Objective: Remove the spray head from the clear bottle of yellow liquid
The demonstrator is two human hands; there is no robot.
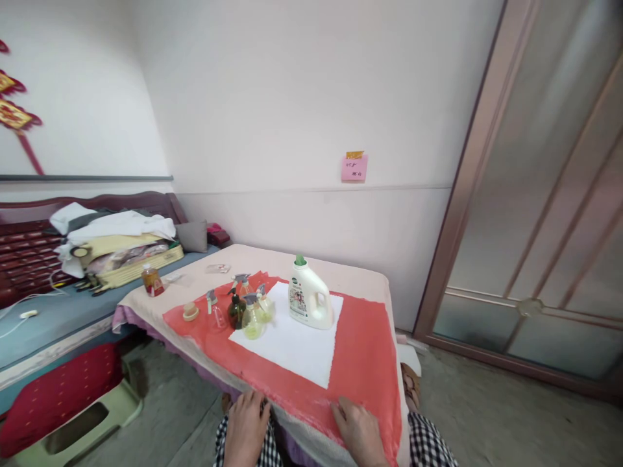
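Our left hand point(248, 425) lies flat on our knee and our right hand point(357, 431) rests spread on the red cloth point(363, 353) at the worktop's near edge, both empty. Dragging that cloth could topple the detergent jug point(309, 295) and spray bottles point(250, 311) (they stand on it, well apart from us).

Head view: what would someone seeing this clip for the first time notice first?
Most likely the white jug with a green cap, standing on a white sheet spread over a red cloth on the table. Just left of it is a cluster of small spray bottles, one of them dark. At the near edge, the left hand rests on the lap and the right hand lies flat on the red cloth, both holding nothing.
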